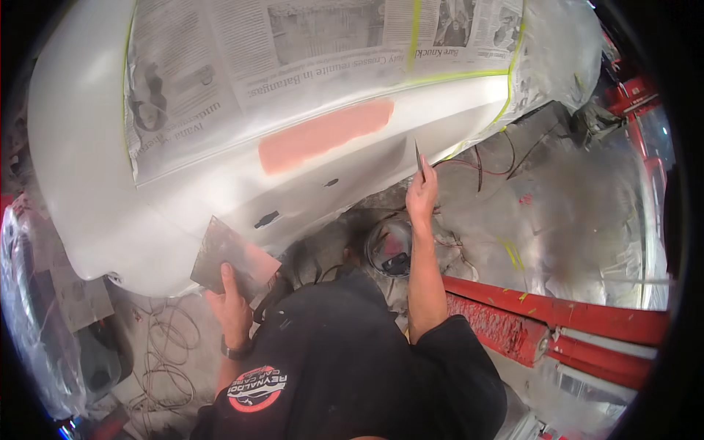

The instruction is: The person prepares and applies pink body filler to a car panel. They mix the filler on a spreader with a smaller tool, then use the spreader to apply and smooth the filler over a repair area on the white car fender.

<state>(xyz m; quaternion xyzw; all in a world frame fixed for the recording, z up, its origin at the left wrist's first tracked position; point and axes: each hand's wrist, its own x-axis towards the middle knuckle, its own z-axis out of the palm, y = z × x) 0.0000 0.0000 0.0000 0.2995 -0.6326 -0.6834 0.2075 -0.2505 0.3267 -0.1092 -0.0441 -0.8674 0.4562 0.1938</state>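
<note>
- Over the white panel's (198,194) lower edge in view, toward its left corner: left hand (233,314) gripping a flat square plate (243,253), thumb on top, other fingers hidden. Pinkish tint on plate; paste or reflection, can't tell. Risk: a knock against the panel could twist it out of the grip or scratch the surface.
- Below the panel's lower edge, between the forearms: round bucket (376,243) at floor level. Risk: a misplaced step could kick it.
- Just off the lower edge, toward the right corner: right hand (422,196) closed on a thin blade (419,155), seen edge-on, tip pointing away from body. Contact with panel unclear. Risk: too steep an angle would likely gouge.
- Mid panel, above two dark openings (268,219): long pink patch (326,138). Risk: if soft (can't tell), a brush from plate or wrist would smear it.
- Beyond the patch, covering the upper part: newspaper (242,37), yellow-green tape (469,75) near its right corner. Risk: blade snagging there could lift the masking.
</note>
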